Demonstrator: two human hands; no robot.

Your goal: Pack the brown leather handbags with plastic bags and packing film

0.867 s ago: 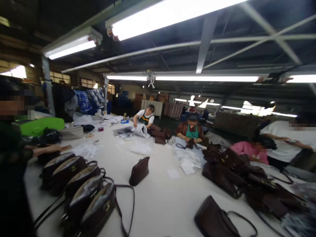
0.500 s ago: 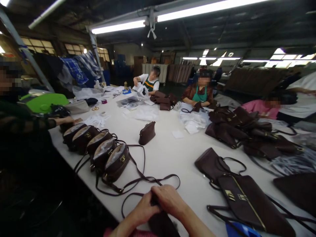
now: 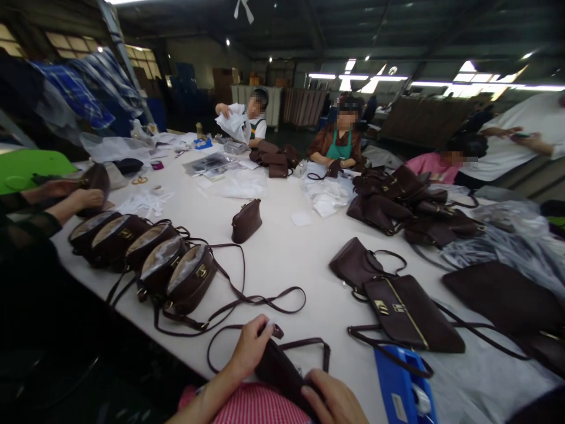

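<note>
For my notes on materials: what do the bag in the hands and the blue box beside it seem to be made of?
Bag: looks like dark brown leather or an imitation, smooth with a faint sheen; which one cannot be told. Both hands, left and right, grip it. Blue box: apparently hard plastic, glossy, with moulded edges.

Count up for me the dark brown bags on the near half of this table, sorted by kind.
Round bags in a row: 5
Small pouch standing alone: 1
Flat bags lying down: 2
Bag held by the left hand and right hand: 1
Total: 9
</note>
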